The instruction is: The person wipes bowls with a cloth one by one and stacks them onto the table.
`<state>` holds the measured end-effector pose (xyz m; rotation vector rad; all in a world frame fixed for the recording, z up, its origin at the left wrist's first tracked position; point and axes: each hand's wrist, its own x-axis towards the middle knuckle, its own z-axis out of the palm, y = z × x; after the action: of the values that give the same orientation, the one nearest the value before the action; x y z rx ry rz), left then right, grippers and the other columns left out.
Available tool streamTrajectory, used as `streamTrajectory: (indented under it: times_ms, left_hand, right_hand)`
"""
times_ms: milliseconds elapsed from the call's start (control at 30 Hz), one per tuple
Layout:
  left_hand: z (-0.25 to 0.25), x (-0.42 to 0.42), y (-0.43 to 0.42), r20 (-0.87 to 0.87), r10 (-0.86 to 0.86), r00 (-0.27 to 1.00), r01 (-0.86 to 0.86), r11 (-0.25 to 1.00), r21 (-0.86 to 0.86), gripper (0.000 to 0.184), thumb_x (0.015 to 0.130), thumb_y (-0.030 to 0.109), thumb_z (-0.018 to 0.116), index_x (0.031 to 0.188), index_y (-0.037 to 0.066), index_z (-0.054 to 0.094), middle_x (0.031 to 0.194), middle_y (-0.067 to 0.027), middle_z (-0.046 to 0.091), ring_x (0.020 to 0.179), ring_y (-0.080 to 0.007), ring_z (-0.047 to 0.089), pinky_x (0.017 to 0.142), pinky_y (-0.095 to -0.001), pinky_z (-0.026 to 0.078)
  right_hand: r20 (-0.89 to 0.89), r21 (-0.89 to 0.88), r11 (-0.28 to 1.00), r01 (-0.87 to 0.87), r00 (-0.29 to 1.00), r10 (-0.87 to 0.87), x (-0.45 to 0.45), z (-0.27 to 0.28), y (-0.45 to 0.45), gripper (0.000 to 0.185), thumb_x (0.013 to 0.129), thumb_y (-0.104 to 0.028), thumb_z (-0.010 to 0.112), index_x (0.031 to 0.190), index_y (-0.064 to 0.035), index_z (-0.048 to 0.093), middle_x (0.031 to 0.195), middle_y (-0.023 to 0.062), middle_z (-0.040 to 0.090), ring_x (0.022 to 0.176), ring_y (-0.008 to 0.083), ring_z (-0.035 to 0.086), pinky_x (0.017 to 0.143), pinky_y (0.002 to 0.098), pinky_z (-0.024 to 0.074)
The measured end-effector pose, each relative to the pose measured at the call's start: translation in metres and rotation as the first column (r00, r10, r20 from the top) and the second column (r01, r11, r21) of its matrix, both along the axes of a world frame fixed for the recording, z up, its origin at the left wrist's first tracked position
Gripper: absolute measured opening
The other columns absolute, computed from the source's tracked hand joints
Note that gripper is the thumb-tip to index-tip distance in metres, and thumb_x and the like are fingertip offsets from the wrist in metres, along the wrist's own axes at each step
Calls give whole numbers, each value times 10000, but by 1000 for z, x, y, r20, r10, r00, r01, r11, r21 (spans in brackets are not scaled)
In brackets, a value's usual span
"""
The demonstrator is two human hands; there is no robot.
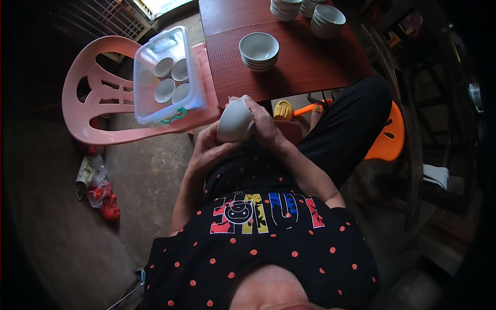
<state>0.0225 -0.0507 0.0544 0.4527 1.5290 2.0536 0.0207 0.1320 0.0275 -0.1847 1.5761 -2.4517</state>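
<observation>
A white bowl is held tilted above my lap, its outer side facing up. My left hand grips its lower left side, with the thumb along the near edge. On its right side my right hand is closed, with something white, perhaps a cloth, at the fingertips against the rim. Beyond my hands, a stack of white bowls stands on the red-brown table. To the left, a clear plastic bin holds several bowls.
The bin rests on a pink chair. More stacked bowls stand at the table's far side. An orange stool is right of my leg, and a yellow slipper shows below the table. Plastic bags lie on the floor at left.
</observation>
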Motion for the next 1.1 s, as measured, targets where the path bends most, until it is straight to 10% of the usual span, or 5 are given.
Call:
streamTrajectory:
  times_ms: [200,433,800,900,1100]
  left_hand:
    - [-5,-6,-3,-7,92,996,-92,995,36,465,783,6,719,1208,-17,533,1089,-48,626,993,-104,585,894,-268,474]
    - [9,2,-2,59,-226,972,230,971,-66,476,781,23,722,1217,-28,540,1084,-59,630,997,-110,578,887,-280,475]
    - [12,-2,-2,-132,-211,969,176,956,-236,227,772,16,697,976,-37,613,838,-26,650,830,-72,574,754,-258,477]
    - [27,-3,-5,-69,-265,962,243,942,-231,254,766,12,703,998,-42,613,846,-15,649,834,-63,571,758,-262,480]
    - [13,-5,0,-169,-236,957,186,945,-268,375,756,47,751,1089,-32,599,931,-28,650,876,-78,571,804,-258,477]
  right_hand:
    - [-756,546,509,665,653,-42,18,19,-25,501,1000,-245,372,1396,58,319,1426,256,352,1361,368,298,1113,363,244]
    - [312,-231,970,-80,938,151,-9,0,8,527,1002,-299,333,1374,74,347,1344,176,488,1244,224,460,1052,317,338]
    - [-717,665,505,551,660,225,-2,5,-3,197,848,-232,588,824,-38,569,816,128,582,733,291,587,774,398,472]
    - [219,-49,998,38,975,-27,-14,-17,3,417,962,-248,362,595,-66,441,571,71,478,570,213,500,612,338,436]
    - [510,-719,666,199,802,311,-15,-34,-4,413,945,-215,403,546,-113,374,504,14,357,518,146,361,584,294,397]
